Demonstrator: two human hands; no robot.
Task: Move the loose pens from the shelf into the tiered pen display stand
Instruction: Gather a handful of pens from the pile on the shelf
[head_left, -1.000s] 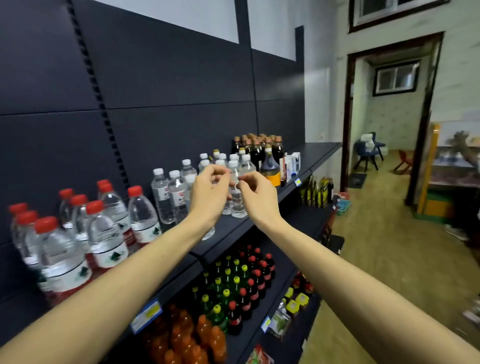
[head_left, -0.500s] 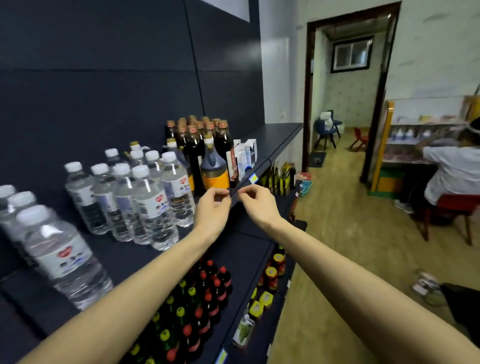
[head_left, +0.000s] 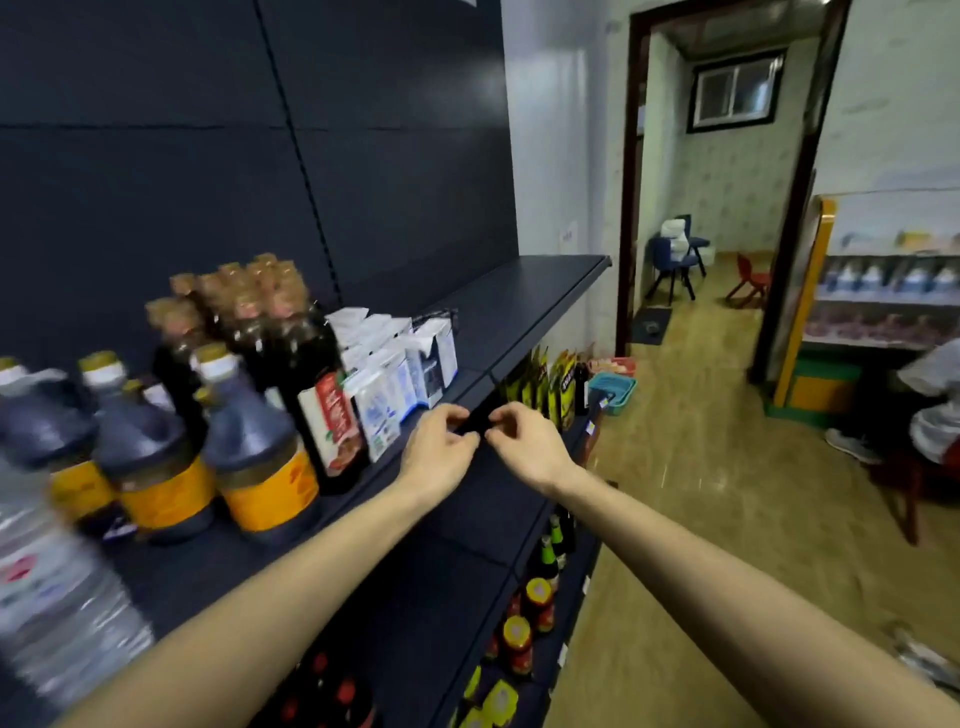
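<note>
Now the left hand (head_left: 439, 449) and right hand (head_left: 524, 441) meet above the shelf (head_left: 519, 306) edge, fingers curled; whether they pinch something I cannot tell. Dark sauce bottles (head_left: 260, 415) and white packets (head_left: 395, 374) stand just beside the left hand.

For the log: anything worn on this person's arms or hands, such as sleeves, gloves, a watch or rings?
Nothing shows. Both forearms are bare up to the frame edge, with no sleeve in view. The left hand and right hand wear no gloves, and no watch, band or ring is visible, though the frame is slightly blurred.
</note>
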